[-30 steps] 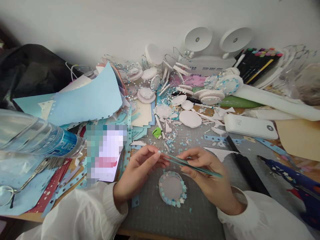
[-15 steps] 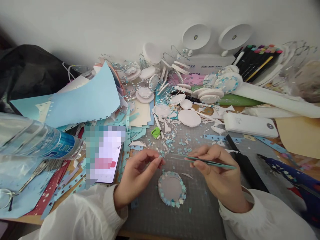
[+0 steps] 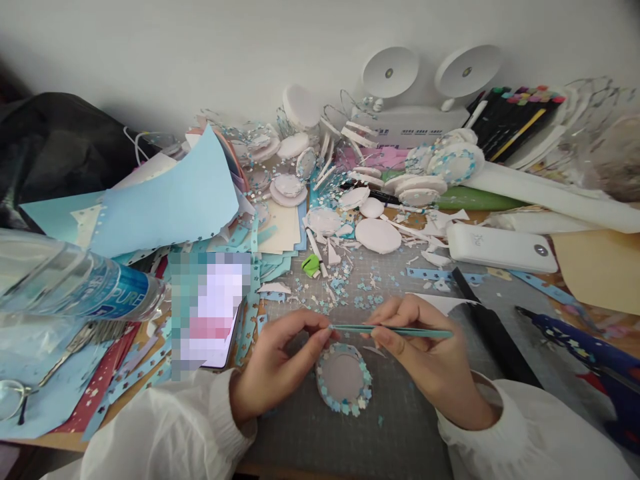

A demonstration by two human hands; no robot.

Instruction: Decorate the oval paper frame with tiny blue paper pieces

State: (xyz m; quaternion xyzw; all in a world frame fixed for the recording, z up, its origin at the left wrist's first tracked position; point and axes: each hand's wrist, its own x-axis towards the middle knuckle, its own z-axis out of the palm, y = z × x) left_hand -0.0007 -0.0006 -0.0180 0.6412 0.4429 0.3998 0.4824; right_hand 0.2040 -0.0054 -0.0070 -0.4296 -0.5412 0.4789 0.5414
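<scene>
**Teal tweezers point(image 3: 415, 332) held between two hands**

The tweezers are clamped in the grip of the right hand point(image 3: 425, 357), tips pointed toward the left hand point(image 3: 280, 367). There, thumb and fingertips are held together at the tips; whether anything tiny is pinched cannot be told. A pale disc point(image 3: 343, 375), edged with blue and white paper flowers, is laid flat on the grey mat point(image 3: 320, 443) covering the surface, near both hands.

The tips of the tweezers point(image 3: 410, 331) are lost against the left hand point(image 3: 280, 363), anything pinched there too small to tell. Blurry squares mask part of the phone point(image 3: 215, 317), and 2 things run out of my view: the bottle point(image 3: 80, 280), left, and glue gun point(image 3: 575, 347), right.
</scene>
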